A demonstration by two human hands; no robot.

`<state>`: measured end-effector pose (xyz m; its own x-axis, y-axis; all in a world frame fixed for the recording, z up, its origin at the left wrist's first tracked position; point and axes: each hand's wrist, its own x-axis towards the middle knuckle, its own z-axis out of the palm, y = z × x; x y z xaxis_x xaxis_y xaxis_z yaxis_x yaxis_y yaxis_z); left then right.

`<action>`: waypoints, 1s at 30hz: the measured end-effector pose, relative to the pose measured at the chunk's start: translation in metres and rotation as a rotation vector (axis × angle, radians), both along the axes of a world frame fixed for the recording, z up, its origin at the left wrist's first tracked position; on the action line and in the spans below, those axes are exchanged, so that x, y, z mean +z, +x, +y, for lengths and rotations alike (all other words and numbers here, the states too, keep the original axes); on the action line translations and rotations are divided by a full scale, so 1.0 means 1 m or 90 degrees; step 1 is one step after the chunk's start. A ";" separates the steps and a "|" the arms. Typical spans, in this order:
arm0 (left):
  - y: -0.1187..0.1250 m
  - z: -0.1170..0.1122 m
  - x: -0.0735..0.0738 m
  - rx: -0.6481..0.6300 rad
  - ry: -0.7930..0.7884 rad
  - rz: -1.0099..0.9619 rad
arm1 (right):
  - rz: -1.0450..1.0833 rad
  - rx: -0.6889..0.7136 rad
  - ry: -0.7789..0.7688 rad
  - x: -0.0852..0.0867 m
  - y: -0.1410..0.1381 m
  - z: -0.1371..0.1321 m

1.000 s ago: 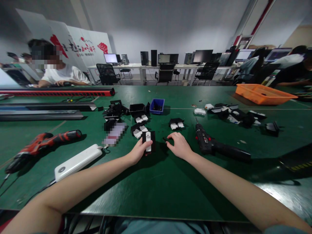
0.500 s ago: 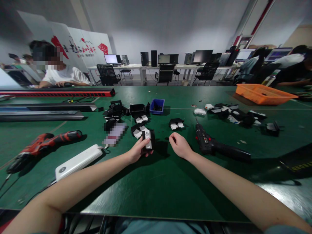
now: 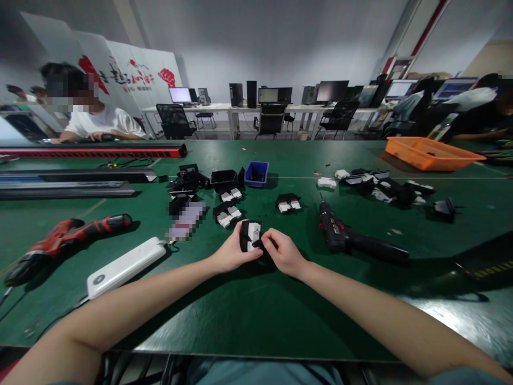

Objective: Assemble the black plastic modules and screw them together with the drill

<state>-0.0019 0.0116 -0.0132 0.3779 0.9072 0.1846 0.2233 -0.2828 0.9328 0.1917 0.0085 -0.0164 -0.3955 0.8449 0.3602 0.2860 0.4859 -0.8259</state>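
Green counter (image 3: 256,315) reaches back to its near edge before us, leaving room to move. Ahead sit a blue bin (image 3: 257,167) and loose black-and-white parts (image 3: 289,203); a black drill (image 3: 340,232) lies to our right. Our left hand (image 3: 229,253) clasps a black piece with a white face (image 3: 253,234) over the counter; our right hand (image 3: 285,253) curls just beside it, whether gripping anything we cannot tell.
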 end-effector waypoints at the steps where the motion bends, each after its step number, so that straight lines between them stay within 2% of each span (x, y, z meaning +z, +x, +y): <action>1: 0.000 -0.001 0.002 -0.002 0.003 0.015 | -0.036 -0.008 0.047 0.001 0.001 0.000; 3: 0.000 -0.003 0.004 0.000 0.004 0.038 | -0.076 -0.022 0.102 0.003 0.004 0.001; 8: 0.001 -0.004 0.003 0.013 0.016 0.075 | -0.120 -0.063 0.146 0.004 0.005 0.001; 17: 0.004 -0.008 0.008 -0.006 0.049 0.090 | -0.304 -0.074 0.244 0.003 0.004 0.001; 21: 0.004 -0.008 0.010 -0.017 0.051 0.089 | -0.324 -0.045 0.241 0.003 0.004 0.001; 30: 0.003 -0.006 0.008 -0.035 0.030 0.051 | -0.262 -0.006 0.201 0.003 0.007 0.001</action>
<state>0.0009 0.0051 -0.0053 0.4420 0.8760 0.1929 0.2801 -0.3391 0.8981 0.1982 0.0094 -0.0130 -0.5514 0.7242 0.4142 0.5614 0.6893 -0.4579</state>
